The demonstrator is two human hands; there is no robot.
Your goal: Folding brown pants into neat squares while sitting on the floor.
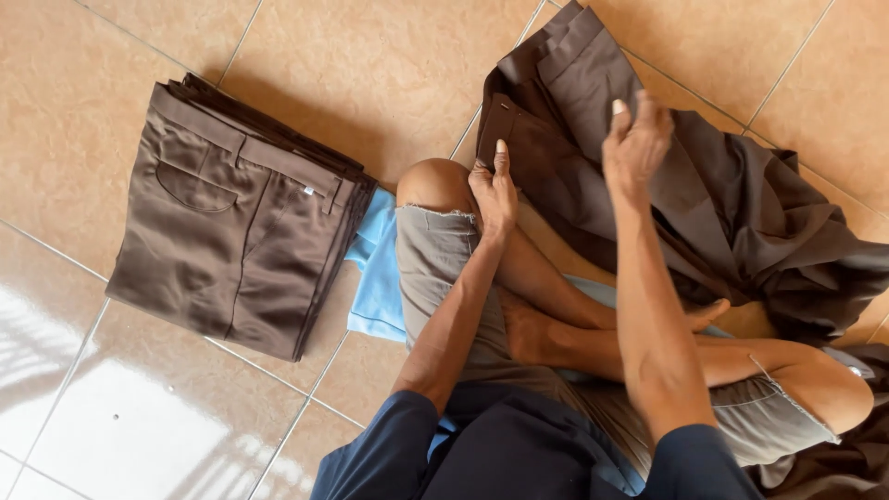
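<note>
Floor (370,65): glossy tan ceramic tiles with thin grout lines, glare patch at lower left. I am seated cross-legged on it, on a light blue cloth (378,278) that shows under my knee.

Ahead of me, at upper right, lies a loose heap of dark brown trousers (741,213), waistbands toward the top, fabric rumpled and trailing toward the right edge. At left, well apart from the heap, a stack of folded brown trousers (231,222) sits square on the tiles, back pocket up, edges aligned.

Left hand (494,190): fingers straight and together, pressed flat against the near edge of a brown trouser piece just beside my knee; it seems to pin rather than pinch. Right hand (635,139): raised over the heap, fingers curled and partly spread; I cannot tell whether it grips cloth or only hovers on it.

Handling judgement: the cloth looks like a light, smooth suiting weave. Soft, drapes readily, no stiffness except at waistband and seams; likely to slide on the polished tile. Not fragile. Best hold, I judge, is the waistband or the side seam, where the doubled layers give a firm edge; grabbing mid-leg would only bunch it.
</note>
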